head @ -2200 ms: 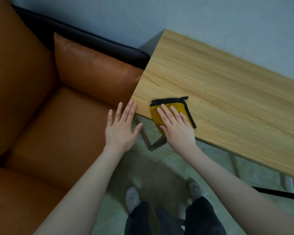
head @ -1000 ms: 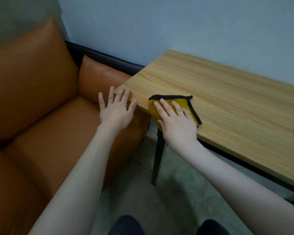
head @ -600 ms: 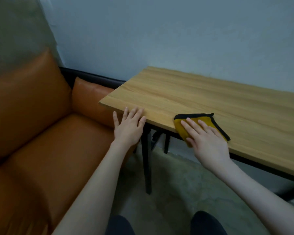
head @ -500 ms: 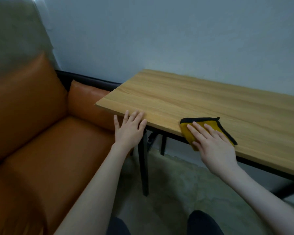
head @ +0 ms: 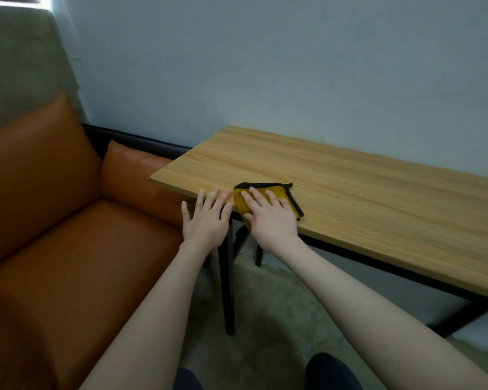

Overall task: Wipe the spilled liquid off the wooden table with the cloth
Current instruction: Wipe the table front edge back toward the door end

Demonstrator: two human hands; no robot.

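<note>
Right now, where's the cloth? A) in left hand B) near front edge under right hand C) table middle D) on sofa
B: the cloth lies at the table's front edge, the right hand pressing flat on it; the left hand rests beside it.

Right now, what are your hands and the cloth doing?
Right hand flat on yellow cloth at table edge. Left hand open, fingertips on edge. No spill visible.

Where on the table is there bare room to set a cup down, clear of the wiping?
The wooden table shows bare top from the yellow cloth rightward, and between the cloth and the wall. It is crowded only at the near left corner: right hand flat on the cloth, left hand at the edge beside it.
</note>
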